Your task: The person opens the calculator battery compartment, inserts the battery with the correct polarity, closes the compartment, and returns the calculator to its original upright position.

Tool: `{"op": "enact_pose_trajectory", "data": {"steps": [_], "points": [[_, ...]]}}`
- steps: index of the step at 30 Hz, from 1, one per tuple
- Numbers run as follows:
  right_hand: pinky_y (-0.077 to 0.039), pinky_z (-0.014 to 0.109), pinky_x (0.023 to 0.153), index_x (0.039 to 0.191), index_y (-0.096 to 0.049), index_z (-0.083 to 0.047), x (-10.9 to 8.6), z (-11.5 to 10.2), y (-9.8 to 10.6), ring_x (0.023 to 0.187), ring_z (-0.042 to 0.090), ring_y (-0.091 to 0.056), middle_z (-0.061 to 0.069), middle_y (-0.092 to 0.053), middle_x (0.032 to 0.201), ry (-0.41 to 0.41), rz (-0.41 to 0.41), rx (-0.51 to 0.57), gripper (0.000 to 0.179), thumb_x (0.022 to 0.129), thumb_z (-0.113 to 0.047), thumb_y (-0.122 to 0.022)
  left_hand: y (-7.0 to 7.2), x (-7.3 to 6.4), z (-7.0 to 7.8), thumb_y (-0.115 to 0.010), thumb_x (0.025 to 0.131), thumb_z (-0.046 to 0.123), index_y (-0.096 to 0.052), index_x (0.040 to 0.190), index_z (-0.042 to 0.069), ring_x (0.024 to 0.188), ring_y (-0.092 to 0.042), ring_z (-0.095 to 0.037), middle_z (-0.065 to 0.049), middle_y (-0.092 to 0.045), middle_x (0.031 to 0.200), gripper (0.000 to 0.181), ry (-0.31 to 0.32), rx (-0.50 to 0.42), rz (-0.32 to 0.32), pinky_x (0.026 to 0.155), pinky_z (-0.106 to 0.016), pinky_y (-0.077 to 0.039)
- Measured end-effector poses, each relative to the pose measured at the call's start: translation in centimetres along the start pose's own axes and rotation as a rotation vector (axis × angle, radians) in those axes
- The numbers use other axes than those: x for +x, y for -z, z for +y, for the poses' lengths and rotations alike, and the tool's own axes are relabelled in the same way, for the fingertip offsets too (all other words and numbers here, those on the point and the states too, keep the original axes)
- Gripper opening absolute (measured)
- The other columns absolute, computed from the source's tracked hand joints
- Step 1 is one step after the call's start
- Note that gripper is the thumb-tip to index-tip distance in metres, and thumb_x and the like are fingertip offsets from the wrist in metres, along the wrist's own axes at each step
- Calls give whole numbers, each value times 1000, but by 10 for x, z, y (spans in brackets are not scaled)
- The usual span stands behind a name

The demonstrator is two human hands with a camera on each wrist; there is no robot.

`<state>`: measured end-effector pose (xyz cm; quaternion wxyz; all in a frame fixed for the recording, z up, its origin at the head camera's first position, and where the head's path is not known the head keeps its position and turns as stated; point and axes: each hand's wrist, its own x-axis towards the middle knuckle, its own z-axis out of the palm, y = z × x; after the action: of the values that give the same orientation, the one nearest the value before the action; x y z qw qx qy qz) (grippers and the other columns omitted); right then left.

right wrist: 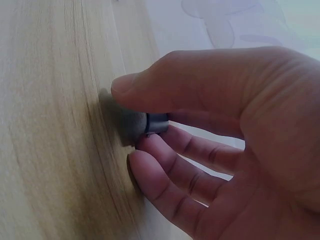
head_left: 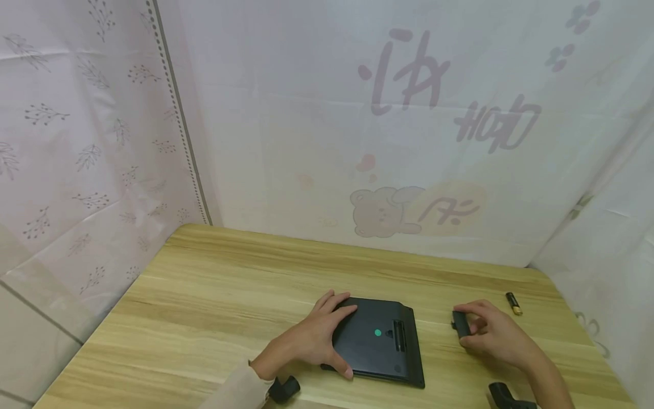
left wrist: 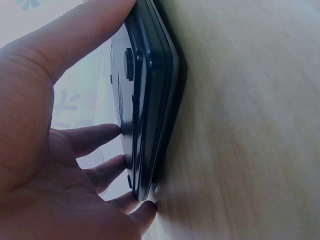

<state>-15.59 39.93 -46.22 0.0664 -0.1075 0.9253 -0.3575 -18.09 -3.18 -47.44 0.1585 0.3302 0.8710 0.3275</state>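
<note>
A black calculator (head_left: pixel 369 341) lies face down on the table, with a green round sticker on its back and a narrow uncovered battery compartment (head_left: pixel 399 335) near its right side. My left hand (head_left: pixel 314 335) grips its left part, thumb at the near edge and fingers spread toward the far edge. To the right of it, my right hand (head_left: pixel 493 332) pinches a small dark battery cover (head_left: pixel 461 325) between thumb and fingers, close over the table. In the right wrist view a glossy dark piece (right wrist: pixel 158 123) shows beside the cover (right wrist: pixel 129 122), partly hidden by the fingers.
A black and gold battery (head_left: pixel 514 304) lies on the wood-grain table (head_left: pixel 230 284) beyond my right hand. Black wrist-camera mounts (head_left: pixel 284 389) sit by both wrists. Printed cloth curtains (head_left: pixel 286 142) hang along the table's back and sides.
</note>
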Motion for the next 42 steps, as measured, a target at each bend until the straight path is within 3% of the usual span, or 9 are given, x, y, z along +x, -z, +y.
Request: {"op": "enact_pose_trajectory", "data": {"steps": [23,31,37,42], "points": [[-53,27,71,147,-62,8,-1,2,-2,88,11,-59,21,-56,135,31,-2,13,71,82,1,-91,0,0,1,-105,74,44,-43,171,16,169,-5,-36,-2,-19,183,118,16,-7,-3,127,-62,-31],[-54,28,70,148,-60,9,-3,2,1,88,9,-62,22,-59,134,8,-1,20,67,88,-3,-88,0,0,1,-105,74,44,-44,170,16,169,-5,-36,-1,-19,182,118,11,-1,2,127,-62,-31],[-59,31,65,149,-59,8,-5,2,8,89,9,-66,31,-59,144,-46,66,-26,53,103,-11,-78,-1,0,0,-105,74,45,-44,170,17,169,-5,-36,-1,-19,182,118,10,3,4,127,-63,-30],[-59,30,65,148,-60,7,-9,10,21,90,2,-65,31,-60,146,-104,162,-104,48,106,-13,-73,-2,1,-1,-105,74,45,-44,170,16,169,-5,-36,-1,-19,182,118,5,4,4,128,-63,-29]]}}
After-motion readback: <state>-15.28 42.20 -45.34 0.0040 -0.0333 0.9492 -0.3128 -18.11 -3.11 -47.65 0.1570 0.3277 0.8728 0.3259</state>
